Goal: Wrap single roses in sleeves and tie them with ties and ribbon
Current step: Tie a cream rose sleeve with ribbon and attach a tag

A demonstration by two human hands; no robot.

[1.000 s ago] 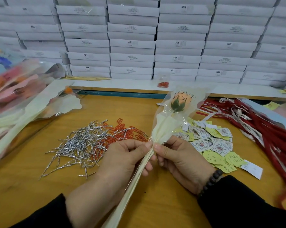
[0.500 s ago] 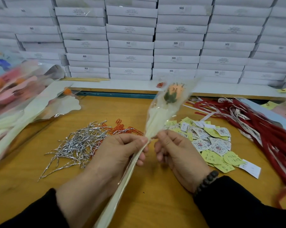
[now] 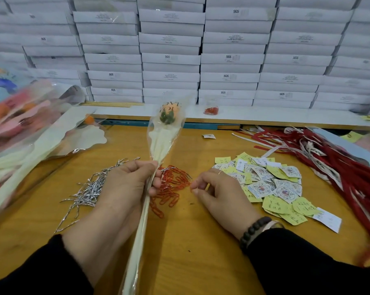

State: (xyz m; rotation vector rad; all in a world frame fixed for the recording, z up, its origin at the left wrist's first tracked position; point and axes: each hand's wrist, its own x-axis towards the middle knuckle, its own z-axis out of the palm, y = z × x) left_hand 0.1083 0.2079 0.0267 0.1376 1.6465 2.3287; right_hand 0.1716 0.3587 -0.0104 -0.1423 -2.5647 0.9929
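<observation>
While the left hand (image 3: 124,186) grips the sleeved rose (image 3: 168,114), the right hand (image 3: 220,192) hovers loosely curled before boxes (image 3: 228,58) marked "SGS".

- Even, diffuse overhead light, fairly bright, no hard shadows; only soft ones under the hands on the wooden table (image 3: 192,241).
- Glare streaks on the clear sleeve (image 3: 158,145).
- Wide-angle bowing: stacked white boxes (image 3: 233,58) curve toward edges.
- Motion blur at left and right margins; wrapped bouquets (image 3: 20,124) smeared, centre reasonably sharp.
</observation>
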